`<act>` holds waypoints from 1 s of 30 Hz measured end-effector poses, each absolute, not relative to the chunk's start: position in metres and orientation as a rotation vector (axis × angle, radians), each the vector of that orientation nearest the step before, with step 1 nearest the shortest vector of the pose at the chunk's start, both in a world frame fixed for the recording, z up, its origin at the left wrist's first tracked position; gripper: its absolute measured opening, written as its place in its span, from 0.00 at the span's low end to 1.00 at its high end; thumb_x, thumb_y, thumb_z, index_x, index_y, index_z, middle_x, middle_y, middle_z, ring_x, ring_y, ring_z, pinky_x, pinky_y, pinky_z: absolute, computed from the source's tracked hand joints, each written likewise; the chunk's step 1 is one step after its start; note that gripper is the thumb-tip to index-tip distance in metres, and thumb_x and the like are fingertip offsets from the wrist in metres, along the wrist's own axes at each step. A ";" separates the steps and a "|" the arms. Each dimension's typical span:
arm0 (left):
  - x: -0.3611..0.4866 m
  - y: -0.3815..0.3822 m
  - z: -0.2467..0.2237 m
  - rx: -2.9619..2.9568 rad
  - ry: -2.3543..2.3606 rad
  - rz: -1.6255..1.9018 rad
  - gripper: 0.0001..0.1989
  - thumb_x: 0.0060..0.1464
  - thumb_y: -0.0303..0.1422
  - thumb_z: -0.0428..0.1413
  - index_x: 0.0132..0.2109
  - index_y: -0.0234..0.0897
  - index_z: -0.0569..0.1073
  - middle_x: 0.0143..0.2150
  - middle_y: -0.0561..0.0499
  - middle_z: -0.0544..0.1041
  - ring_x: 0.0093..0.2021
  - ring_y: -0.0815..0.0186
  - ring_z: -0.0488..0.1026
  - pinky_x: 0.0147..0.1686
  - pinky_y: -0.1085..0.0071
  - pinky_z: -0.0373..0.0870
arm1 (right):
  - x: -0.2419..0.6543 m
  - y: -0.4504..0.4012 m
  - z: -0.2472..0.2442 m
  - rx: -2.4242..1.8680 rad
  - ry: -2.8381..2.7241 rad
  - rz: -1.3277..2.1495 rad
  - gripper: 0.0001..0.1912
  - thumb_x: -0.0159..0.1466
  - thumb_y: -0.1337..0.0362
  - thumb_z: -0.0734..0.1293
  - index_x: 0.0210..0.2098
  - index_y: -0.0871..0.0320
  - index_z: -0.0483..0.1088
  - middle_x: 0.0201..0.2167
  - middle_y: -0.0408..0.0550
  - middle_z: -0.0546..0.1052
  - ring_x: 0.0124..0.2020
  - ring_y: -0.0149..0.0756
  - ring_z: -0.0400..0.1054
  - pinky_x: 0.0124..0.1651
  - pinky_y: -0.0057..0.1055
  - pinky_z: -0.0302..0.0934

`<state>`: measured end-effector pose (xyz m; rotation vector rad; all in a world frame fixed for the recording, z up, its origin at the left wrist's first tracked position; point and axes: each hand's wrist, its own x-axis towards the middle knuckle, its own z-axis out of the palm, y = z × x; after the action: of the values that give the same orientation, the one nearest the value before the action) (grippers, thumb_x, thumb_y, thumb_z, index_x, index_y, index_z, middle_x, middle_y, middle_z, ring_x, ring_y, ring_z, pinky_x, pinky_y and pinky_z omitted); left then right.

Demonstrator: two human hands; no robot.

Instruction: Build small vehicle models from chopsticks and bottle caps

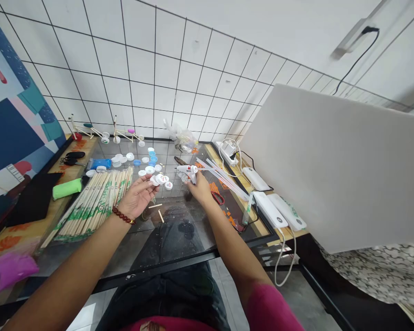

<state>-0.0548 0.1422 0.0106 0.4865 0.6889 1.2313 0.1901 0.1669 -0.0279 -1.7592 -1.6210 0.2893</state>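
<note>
My left hand (138, 196), with a beaded bracelet at the wrist, pinches a few white bottle caps (160, 178) above the glass tabletop. My right hand (199, 186) is closed around the handle of a white hot glue gun (186, 170), its nozzle pointing left toward the caps. Close by on the glass lies a single white cap (169, 185). Beyond my left hand are several loose white and blue caps (152, 158). Two short wooden stick pieces (161, 216) rest on the glass nearer to me. Behind the glue gun is a dark pair of pliers (180, 160).
Packs of wooden chopsticks (93, 197) lie left, beside green clay (67, 188) and purple clay (15, 270). Small stick-and-cap models (126, 133) stand at the back. Clear glue sticks (224, 177), red-handled scissors (218, 197), a power strip (227, 151) and white power banks (269, 209) lie right.
</note>
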 end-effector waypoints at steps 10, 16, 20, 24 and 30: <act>-0.053 0.139 0.008 0.537 0.687 1.160 0.12 0.46 0.20 0.64 0.39 0.35 0.76 0.41 0.46 0.81 0.39 0.64 0.78 0.40 0.68 0.76 | 0.171 0.108 -0.006 -1.346 -1.582 0.012 0.11 0.62 0.65 0.66 0.45 0.56 0.71 0.41 0.53 0.76 0.41 0.43 0.68 0.50 0.44 0.63; -0.050 0.137 0.007 0.623 0.764 1.128 0.15 0.43 0.20 0.66 0.40 0.35 0.75 0.38 0.47 0.81 0.36 0.65 0.78 0.37 0.69 0.75 | 0.159 0.110 -0.009 -0.984 -1.804 0.387 0.27 0.60 0.61 0.71 0.57 0.56 0.66 0.47 0.52 0.75 0.42 0.39 0.69 0.47 0.38 0.67; -0.048 0.133 0.009 0.669 0.784 1.084 0.15 0.43 0.20 0.67 0.40 0.34 0.76 0.39 0.46 0.81 0.36 0.65 0.78 0.37 0.68 0.75 | 0.157 0.109 -0.011 -0.937 -1.847 0.419 0.28 0.60 0.61 0.72 0.59 0.55 0.65 0.49 0.52 0.75 0.42 0.38 0.70 0.47 0.37 0.68; -0.046 0.131 0.008 0.701 0.779 1.052 0.15 0.43 0.20 0.68 0.39 0.33 0.76 0.38 0.47 0.80 0.36 0.65 0.78 0.37 0.68 0.75 | 0.158 0.107 -0.010 -0.906 -1.932 0.365 0.25 0.62 0.62 0.69 0.58 0.53 0.67 0.50 0.52 0.75 0.47 0.40 0.70 0.52 0.40 0.68; -0.044 0.130 0.005 0.720 0.770 0.995 0.15 0.43 0.22 0.69 0.40 0.33 0.77 0.38 0.46 0.81 0.35 0.65 0.78 0.36 0.69 0.76 | 0.160 0.106 -0.007 -0.899 -1.986 0.342 0.19 0.63 0.65 0.67 0.54 0.53 0.70 0.49 0.52 0.75 0.52 0.41 0.70 0.56 0.41 0.66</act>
<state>-0.0440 0.1296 0.0049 0.7201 0.7702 0.9948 0.1602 0.1058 -0.0074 -0.8995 -1.9863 0.3417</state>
